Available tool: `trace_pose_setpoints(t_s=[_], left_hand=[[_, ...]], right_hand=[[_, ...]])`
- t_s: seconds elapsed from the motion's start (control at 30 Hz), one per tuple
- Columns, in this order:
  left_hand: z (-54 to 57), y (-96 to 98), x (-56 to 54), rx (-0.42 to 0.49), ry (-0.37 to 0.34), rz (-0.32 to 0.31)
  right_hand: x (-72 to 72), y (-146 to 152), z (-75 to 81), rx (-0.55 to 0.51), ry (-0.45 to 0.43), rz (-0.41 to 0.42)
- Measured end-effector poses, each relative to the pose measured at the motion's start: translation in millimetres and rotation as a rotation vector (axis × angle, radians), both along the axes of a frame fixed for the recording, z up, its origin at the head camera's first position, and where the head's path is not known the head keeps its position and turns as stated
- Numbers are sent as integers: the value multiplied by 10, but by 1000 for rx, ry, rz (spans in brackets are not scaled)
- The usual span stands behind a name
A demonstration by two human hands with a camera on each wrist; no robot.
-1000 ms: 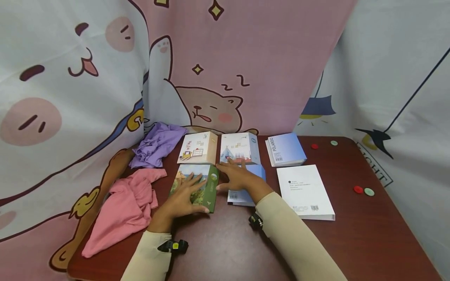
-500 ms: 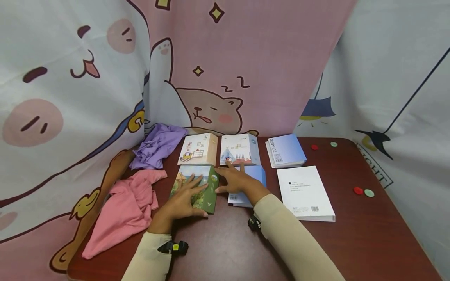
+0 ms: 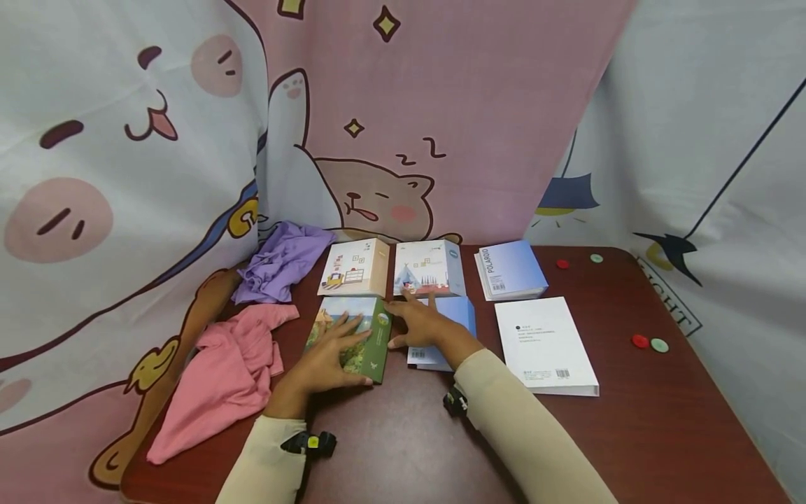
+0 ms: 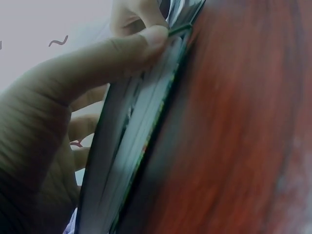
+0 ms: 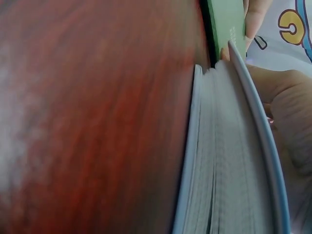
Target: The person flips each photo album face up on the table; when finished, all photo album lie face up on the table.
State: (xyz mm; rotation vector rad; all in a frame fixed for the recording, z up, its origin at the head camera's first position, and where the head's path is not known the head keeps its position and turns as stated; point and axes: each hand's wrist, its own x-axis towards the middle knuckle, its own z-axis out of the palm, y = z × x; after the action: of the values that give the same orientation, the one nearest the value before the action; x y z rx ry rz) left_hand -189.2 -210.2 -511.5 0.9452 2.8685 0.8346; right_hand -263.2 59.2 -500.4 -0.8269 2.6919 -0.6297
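Note:
My left hand [image 3: 320, 361] rests on a green picture-covered album [image 3: 376, 346], its fingers spread across the cover and its thumb along the near end. In the left wrist view, the thumb lies at the corner of the album's spine [image 4: 179, 30], above the page edges. My right hand [image 3: 425, 326] reaches over a blue-and-white album [image 3: 462, 311], fingers spread toward the green album's spine. Thick page edges of the blue-and-white album [image 5: 234, 161] fill the right wrist view, with the hand partly hidden behind its cover. Both albums lie flat, side by side.
Behind are a cream album [image 3: 352, 266] and a tent-picture album [image 3: 428, 262]. Right are a POLAROID album [image 3: 516, 269] and a white book [image 3: 544, 343]. Pink cloth [image 3: 227, 374] and purple cloth [image 3: 283, 259] lie left. Red [image 3: 640, 341] and green discs [image 3: 659, 345] dot the right.
The head view has tilted slightly. Both hands stay at the same albums, with barely any shift of the fingers.

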Motion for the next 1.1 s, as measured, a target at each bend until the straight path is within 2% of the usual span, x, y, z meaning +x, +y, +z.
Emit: trace_pose_setpoints(t_s=[0.2, 0.4, 0.63, 0.8, 0.93, 1.1], left_hand=[[0, -48, 11, 126, -11, -11], [17, -67, 4, 245, 39, -32], [68, -54, 29, 401, 61, -45], [80, -45, 43, 564, 24, -93], [108, -36, 70, 679, -38, -154], [134, -69, 113, 791, -140, -241]], right_hand=[[3, 51, 43, -152, 18, 34], [33, 60, 64, -337, 18, 29], [160, -21, 53, -618, -74, -10], [248, -121, 56, -775, -121, -21], [321, -180, 61, -797, -115, -50], [409, -245, 39, -684, -62, -68]])
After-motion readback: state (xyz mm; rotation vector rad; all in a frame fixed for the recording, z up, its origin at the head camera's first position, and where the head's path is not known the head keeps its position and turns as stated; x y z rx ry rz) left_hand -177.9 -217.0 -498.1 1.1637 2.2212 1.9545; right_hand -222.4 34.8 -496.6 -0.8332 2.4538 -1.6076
